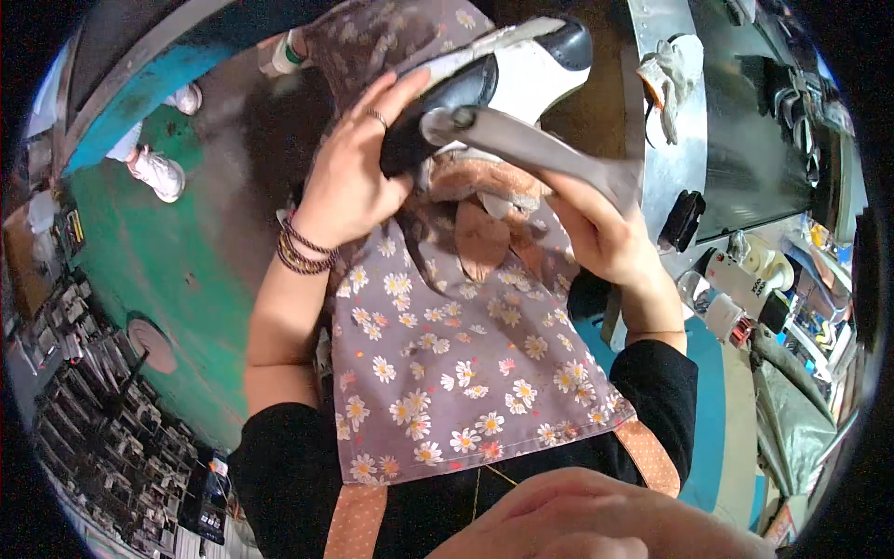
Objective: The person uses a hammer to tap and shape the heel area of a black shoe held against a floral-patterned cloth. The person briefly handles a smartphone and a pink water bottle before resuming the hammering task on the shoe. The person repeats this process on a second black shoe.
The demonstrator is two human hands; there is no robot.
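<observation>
In front of my apron (466, 373), patterned with daisies, I hold what looks like a white and black shoe (535, 84). My left hand (358, 163) is closed around its black end, fingers along the far side and thumb underneath. A grey curved strip (549, 154), smeared by motion, runs from the shoe toward my right hand (605, 228). The fingers of that hand curl behind the strip, partly hidden by it. A peach-coloured frilled trim (484, 177) of the apron shows under the shoe.
On the metal bench edge (680, 140) at right lie a grey work glove (675, 79) and a black object (684, 219). White rolls (773, 270) stand farther right. Dark blocks (102, 410) fill shelving at lower left. Someone's white shoe (158, 174) rests on the green floor (209, 279).
</observation>
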